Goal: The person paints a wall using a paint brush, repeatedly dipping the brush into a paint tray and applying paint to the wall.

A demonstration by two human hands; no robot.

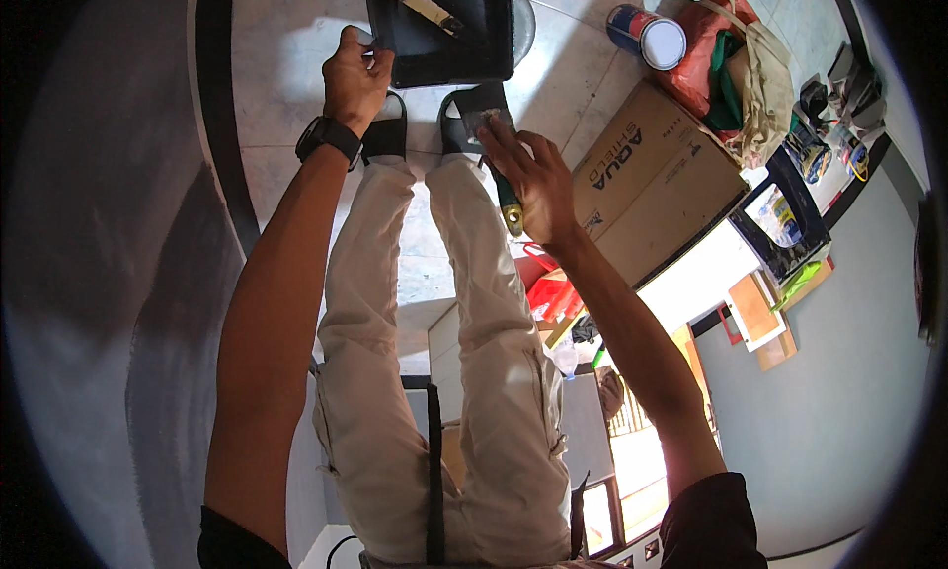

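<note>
My left hand, a dark watch on its wrist, has its fingers closed at the left edge of a black rectangular tray; it seems to pinch the rim. A flat, paint-stained strip lies slanted across the tray, whose far end is cut off by the view. Below the tray's right corner, my right hand grips a wide paintbrush with a green and yellow handle. The brush's dark bristles point away from me, near my right shoe, and my fingers cover part of its metal band.
A grey wall rises at the left. On the right stand a large cardboard box, a paint can, a red bag and a cream cloth bag. My dark shoes are just below the tray on pale tiles.
</note>
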